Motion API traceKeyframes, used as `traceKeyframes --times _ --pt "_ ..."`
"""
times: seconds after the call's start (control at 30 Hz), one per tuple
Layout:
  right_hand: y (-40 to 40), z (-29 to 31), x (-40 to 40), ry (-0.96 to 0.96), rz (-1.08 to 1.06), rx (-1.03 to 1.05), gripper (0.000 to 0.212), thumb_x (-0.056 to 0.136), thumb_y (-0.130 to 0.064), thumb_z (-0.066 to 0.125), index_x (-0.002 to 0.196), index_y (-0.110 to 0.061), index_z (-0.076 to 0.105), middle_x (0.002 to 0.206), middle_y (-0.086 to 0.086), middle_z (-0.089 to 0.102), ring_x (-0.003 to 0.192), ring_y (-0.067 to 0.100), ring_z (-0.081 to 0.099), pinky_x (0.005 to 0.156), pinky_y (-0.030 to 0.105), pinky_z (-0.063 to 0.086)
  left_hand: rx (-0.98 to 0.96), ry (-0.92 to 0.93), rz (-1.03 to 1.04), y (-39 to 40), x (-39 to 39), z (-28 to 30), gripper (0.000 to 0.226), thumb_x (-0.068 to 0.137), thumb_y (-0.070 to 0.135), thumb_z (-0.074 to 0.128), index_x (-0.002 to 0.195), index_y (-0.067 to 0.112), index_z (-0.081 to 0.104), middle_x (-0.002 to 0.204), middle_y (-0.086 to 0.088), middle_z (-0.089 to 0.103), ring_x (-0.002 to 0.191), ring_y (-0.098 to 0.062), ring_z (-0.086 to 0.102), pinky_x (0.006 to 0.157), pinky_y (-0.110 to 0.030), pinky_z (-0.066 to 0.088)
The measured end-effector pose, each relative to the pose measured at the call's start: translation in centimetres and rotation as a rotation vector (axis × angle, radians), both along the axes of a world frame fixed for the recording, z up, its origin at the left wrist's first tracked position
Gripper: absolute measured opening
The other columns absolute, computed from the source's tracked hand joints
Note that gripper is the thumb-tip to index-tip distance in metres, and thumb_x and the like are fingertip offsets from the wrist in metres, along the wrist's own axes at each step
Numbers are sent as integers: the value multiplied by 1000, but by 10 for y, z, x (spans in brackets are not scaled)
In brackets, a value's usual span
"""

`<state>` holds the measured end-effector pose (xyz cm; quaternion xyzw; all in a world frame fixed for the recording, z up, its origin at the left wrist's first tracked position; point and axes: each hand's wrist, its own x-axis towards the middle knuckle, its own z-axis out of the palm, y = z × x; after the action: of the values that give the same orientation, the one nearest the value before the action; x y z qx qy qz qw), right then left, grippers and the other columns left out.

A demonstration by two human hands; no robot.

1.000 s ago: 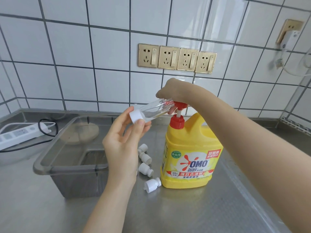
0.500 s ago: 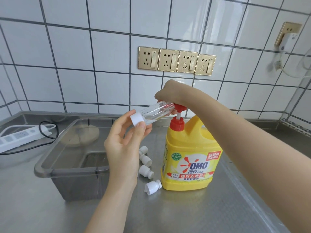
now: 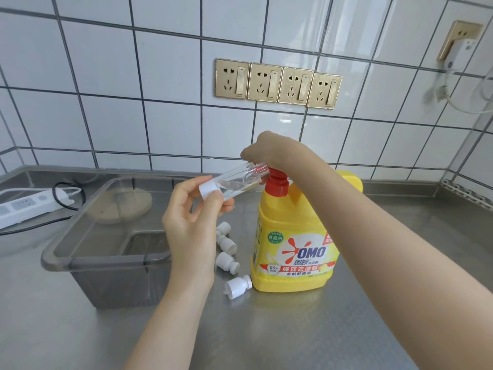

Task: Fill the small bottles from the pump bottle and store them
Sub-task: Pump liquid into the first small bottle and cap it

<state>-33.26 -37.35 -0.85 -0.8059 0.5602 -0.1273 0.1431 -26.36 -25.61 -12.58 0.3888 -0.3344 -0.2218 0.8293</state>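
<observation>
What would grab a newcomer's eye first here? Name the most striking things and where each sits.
The bright yellow pump bottle with its red pump stands mid-counter, the right hand on its pump head. Just left of it, the left hand holds a clear small bottle tilted, its mouth at the spout. On the tiled wall above runs a row of four gold sockets.

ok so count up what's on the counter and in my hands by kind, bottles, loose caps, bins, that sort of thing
Pump bottle: 1
Small clear bottle, held in the left hand at the pump under the right hand: 1
Loose white caps: 4
Grey bin: 1
Power strip: 1
Total: 8
</observation>
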Motion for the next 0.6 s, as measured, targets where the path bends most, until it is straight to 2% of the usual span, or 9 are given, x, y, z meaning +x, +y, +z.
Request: traceKeyframes --times 0.17,0.23,0.3,0.33,0.4,0.47,0.5,0.53,0.6 --pt "2 3 -2 21 17 3 29 96 -24 47 71 -11 38 67 3 40 52 16 37 47 23 28 -19 15 -31 1 0 1 24 80 13 61 103 11 66 92 3 72 74 -11 71 78 -32 56" --pt "4 11 -4 -13 39 0 29 95 -24 49 72 -9 40 64 4 45 40 17 45 39 17 31 -55 29 -76 3 1 5 22 86 9 65 108 11 66 94 2 72 80 -15 72 79 -29 56" --pt "6 20 -6 -48 70 -5 30 94 -22 50 69 -8 41 55 4 49 21 12 44 30 8 29 -79 16 -115 5 2 8 21 93 7 61 112 13 66 93 3 72 86 -21 72 82 -29 56" --pt "7 23 -7 -49 90 -7 29 94 -22 50 69 -7 43 53 4 51 20 11 44 30 9 31 -82 11 -131 6 1 10 23 94 8 59 115 15 65 90 4 72 87 -22 72 82 -29 56" --pt "7 26 -4 -29 114 -19 26 93 -22 50 74 -5 50 60 5 52 29 17 49 39 17 37 -85 13 -140 7 0 12 26 95 9 56 118 19 65 87 6 72 86 -22 71 82 -28 56" --pt "7 26 -2 -29 115 -13 27 93 -23 48 98 1 61 71 7 49 41 21 46 49 23 37 -82 9 -137 8 -2 12 29 95 11 57 120 22 64 89 8 72 85 -21 71 82 -28 56" --pt "7 26 -1 -43 108 3 31 93 -23 48 106 2 61 73 8 49 40 21 48 51 26 38 -82 5 -139 8 -2 12 30 94 13 58 121 23 63 89 8 72 86 -21 71 82 -28 56" --pt "6 27 -1 -48 106 4 30 92 -24 49 105 0 62 72 8 51 37 20 50 51 26 40 -85 1 -144 9 -2 13 32 91 16 60 122 23 62 88 9 73 86 -21 71 82 -28 56" --pt "6 27 -1 -25 102 -15 19 92 -25 50 85 -7 55 68 7 49 33 19 50 47 23 40 -88 1 -152 10 -2 14 39 83 24 63 122 23 62 85 10 72 87 -20 71 81 -27 56"
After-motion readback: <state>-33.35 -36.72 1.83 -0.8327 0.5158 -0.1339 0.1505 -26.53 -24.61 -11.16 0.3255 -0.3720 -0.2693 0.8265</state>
